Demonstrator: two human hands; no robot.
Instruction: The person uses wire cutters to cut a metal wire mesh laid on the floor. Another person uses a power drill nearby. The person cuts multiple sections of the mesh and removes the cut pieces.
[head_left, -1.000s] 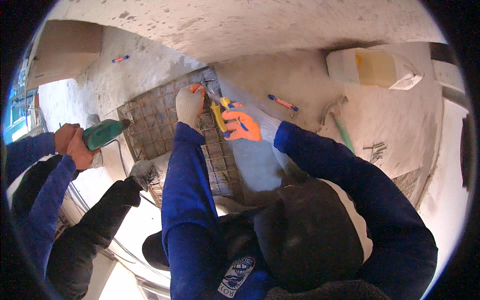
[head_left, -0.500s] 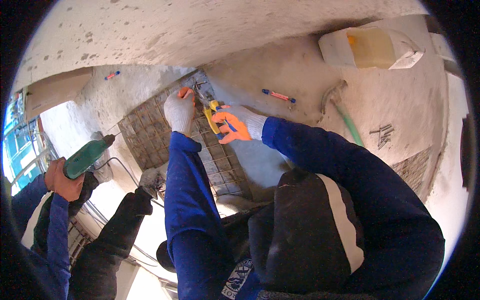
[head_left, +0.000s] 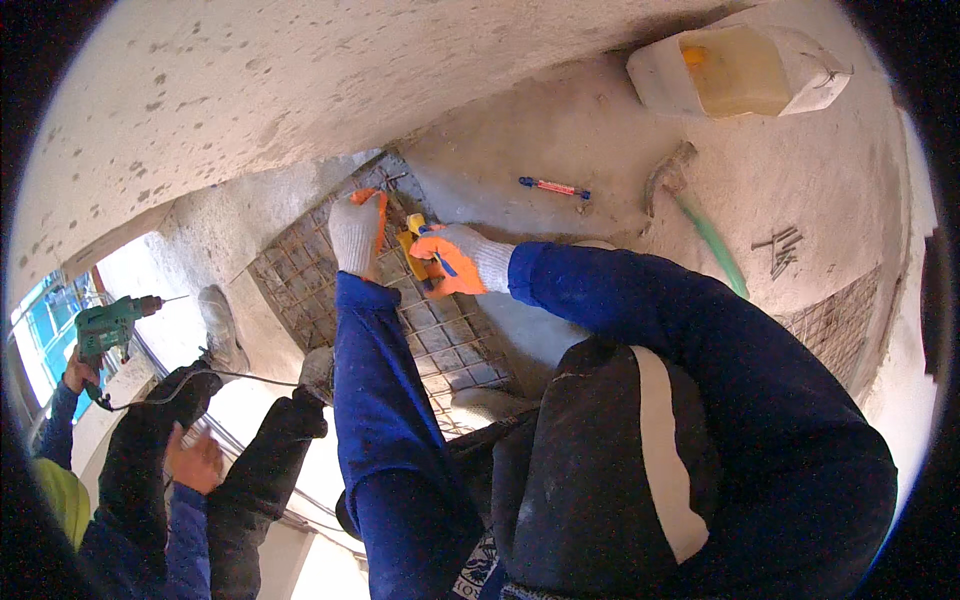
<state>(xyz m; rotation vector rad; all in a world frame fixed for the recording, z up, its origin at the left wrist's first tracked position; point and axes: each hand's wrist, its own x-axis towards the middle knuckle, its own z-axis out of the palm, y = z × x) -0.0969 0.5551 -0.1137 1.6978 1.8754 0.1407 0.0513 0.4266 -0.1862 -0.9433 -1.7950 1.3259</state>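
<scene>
Gripped in the closed-in fingers of the orange-palmed, white-gloved right hand (head_left: 458,265): a yellow-handled, plier-like hand tool (head_left: 412,258). Held over the upper part of a rust-brown, square-celled metal mesh (head_left: 300,270), just beside the likewise gloved left hand (head_left: 356,235). Curled narrow there, close to the bars; impossible to tell whether pinching something thin or nothing.

By the look of things, under way rather than finished. Already in place: the mesh, lying across a rectangular patch of the grey-brown concrete surface (head_left: 540,130). Apparently left: more handwork around the upper end, with the mesh uncovered and the tool in grip. No telling how many crossings done.

Lying apart, out of hand: a green-handled hammer (head_left: 712,240), a red stick with blue ends (head_left: 553,187) and a small heap of grey metal rods (head_left: 780,250). Far left, in a co-worker's bare hand (head_left: 80,373): a green power drill (head_left: 105,325).

Hidden: the tool's working end, the left fingertips in part, and some mesh beneath the blue left sleeve (head_left: 385,400). Cut off at the dark rim: most of the co-worker. Hard to make out: the second, smaller mesh (head_left: 830,325) at right, bent by the lens.
</scene>
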